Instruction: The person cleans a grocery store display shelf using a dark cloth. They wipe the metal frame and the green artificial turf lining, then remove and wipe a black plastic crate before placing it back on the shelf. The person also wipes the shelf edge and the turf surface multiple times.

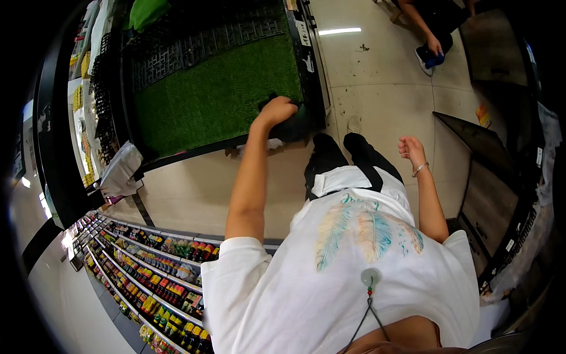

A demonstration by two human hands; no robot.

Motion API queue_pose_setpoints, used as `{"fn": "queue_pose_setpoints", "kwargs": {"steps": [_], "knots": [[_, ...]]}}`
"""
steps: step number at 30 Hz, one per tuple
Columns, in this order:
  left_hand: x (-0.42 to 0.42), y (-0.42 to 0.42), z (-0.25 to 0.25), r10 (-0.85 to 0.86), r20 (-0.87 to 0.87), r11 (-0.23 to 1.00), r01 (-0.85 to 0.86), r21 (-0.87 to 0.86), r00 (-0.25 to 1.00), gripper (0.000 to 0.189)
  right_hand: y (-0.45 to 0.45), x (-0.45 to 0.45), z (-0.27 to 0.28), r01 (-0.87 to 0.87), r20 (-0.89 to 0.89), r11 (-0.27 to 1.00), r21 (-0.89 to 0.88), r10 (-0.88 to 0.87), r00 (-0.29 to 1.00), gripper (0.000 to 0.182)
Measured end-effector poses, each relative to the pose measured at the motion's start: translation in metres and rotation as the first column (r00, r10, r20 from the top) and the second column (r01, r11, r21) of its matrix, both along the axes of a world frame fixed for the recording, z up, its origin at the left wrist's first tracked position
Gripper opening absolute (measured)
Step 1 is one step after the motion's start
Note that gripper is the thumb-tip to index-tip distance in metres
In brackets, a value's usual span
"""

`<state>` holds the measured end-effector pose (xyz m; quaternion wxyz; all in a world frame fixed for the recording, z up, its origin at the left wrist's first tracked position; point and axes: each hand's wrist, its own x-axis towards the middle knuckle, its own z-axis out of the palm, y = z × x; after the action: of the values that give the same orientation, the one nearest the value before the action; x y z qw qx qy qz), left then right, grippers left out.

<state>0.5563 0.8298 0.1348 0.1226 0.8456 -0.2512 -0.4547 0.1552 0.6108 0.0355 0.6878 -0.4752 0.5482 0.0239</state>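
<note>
My left hand (278, 113) is closed around a dark, blurred thing that looks like a cloth (292, 126). It rests at the near right corner of a display stand covered with green artificial turf (212, 99). Part of the cloth hangs over the stand's black edge, and my fingers hide some of it. Out over the floor on the right, my right hand (411, 150) is held with its fingers loosely bent and nothing in it. A bracelet (420, 169) circles that wrist.
Black plastic lattice panels (208, 46) lie at the far part of the turf, below a green bag (148, 13). Another person's hand (435, 46) holds something blue. A dark panel door (477, 141) juts out on the right. Shelves of bottles (172, 283) run at lower left.
</note>
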Motion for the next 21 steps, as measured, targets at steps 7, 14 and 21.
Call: {"fn": "queue_pose_setpoints", "kwargs": {"steps": [7,14,21], "knots": [[-0.022,-0.001,0.021,0.395,-0.141,0.715,-0.401,-0.573,0.908,0.018,-0.003,-0.009,-0.002,-0.003,-0.038,1.0,-0.028,0.002,0.999,0.025],[-0.153,-0.04,-0.019,0.061,0.403,0.805,0.193,-0.561,0.913,0.039,-0.012,-0.001,0.002,-0.039,-0.037,0.999,-0.011,0.039,0.999,0.025],[-0.13,-0.04,0.019,0.426,0.122,0.644,-0.206,-0.737,0.896,0.036,-0.021,0.011,0.004,-0.01,0.02,1.0,-0.028,0.011,1.0,0.021]]}}
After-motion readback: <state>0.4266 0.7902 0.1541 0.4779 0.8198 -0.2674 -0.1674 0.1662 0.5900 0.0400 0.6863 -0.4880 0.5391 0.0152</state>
